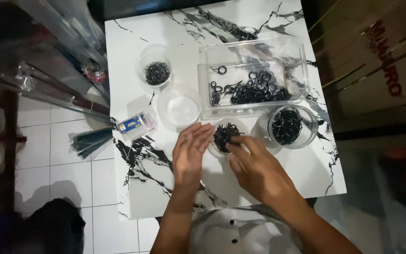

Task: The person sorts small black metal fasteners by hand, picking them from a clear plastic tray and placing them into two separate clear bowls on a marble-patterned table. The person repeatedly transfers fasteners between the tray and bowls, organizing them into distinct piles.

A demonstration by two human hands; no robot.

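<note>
White black-veined marble surface [132,56]. Clear rectangular plastic tray [254,51] of black rings, twelve o'clock. Small clear round cup [218,149] of black rings, centre. Our left hand [190,153], nine o'clock of it, flat, fingers together; right hand [254,167], five o'clock, pinching rings.

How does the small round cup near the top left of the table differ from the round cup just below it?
The upper cup holds a pile of small black rings; the lower cup holds nothing visible. The upper cup looks smaller across than the lower cup. The upper cup stands farther from the left hand than the lower cup. Both are clear, round and upright on the marble-patterned table.
</note>
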